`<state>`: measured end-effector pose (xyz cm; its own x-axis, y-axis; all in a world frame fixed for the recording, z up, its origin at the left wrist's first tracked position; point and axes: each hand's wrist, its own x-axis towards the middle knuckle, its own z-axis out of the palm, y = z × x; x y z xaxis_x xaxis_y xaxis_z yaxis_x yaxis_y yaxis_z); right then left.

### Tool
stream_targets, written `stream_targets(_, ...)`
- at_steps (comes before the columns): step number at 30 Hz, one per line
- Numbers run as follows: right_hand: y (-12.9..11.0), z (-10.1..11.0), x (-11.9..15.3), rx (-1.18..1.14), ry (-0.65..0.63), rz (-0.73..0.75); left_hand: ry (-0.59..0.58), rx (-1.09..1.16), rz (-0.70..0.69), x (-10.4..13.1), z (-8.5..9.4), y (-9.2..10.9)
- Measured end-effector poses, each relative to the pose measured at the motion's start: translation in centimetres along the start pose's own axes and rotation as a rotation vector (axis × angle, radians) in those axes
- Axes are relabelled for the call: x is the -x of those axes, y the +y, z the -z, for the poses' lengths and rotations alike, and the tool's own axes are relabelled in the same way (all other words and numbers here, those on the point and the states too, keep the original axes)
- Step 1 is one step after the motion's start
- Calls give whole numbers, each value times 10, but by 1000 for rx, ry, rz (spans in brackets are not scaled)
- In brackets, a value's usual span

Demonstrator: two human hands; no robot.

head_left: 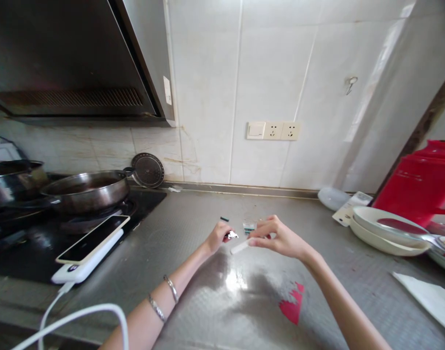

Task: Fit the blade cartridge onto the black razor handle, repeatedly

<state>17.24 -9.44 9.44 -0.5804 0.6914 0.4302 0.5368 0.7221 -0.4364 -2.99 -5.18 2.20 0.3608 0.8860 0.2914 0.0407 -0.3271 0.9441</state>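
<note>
My left hand [219,234] is closed on a small dark thing with a bright, jagged white patch [232,235] at the fingertips; its kind is not clear. Between the thumb and fingers of my right hand [271,236] is a short, flat white strip [241,247], slanting down to the left. Just beyond the right fingers lies a small clear piece with teal bands [249,227]. A small dark green piece [224,219] rests on the metal counter [207,311] behind my left hand.
A phone [94,238] on a white power bank [87,262] with a cable lies at the left, beside the stove pan [87,192]. Stacked bowls [386,238] and a red jug [415,180] stand right. A torn pink piece [293,306] lies in front.
</note>
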Motion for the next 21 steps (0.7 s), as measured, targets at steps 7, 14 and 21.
stream_targets(7,0,-3,-2,56,-47,5,-105,-51,31,-6,7,-1)
stream_targets(14,3,-3,-1,96,-8,-21,-136,-130,41,-7,7,-4)
stream_targets(21,4,-2,-2,34,-42,-18,-134,-123,20,-6,4,-2)
